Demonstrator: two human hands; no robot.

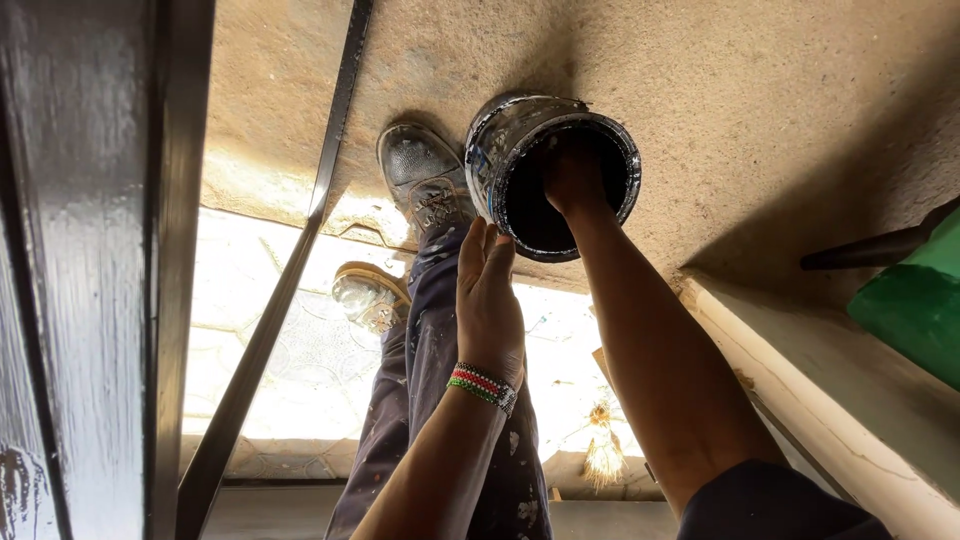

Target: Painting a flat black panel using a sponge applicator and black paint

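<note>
1. Black wet-looking gloss coats the door panel [70, 250] at your far left, and a thin dark metal bar [280, 270] leans across the view beside it; brushing either with a sleeve could smear the finish.
2. Your paint-flecked trousers [430, 400] and two worn shoes [425, 180] stand on the rough concrete floor [760, 100], just left of the can.
3. Your left hand [488, 300], with a beaded wristband [483, 386], is open, fingers straight, its tips against the paint can's [520, 140] outer wall. It steadies rather than grips, so the can could tip if pushed sideways.
4. The can sits on the concrete, tilted toward you, its silver wall streaked and its rim and inside coated black.
5. Your right hand [572, 180] is sunk inside the can mouth; I cannot tell whether it is closed on anything. Pulling it out quickly could drip paint onto the floor.
6. A green object [910, 300] shows at the right edge.
</note>
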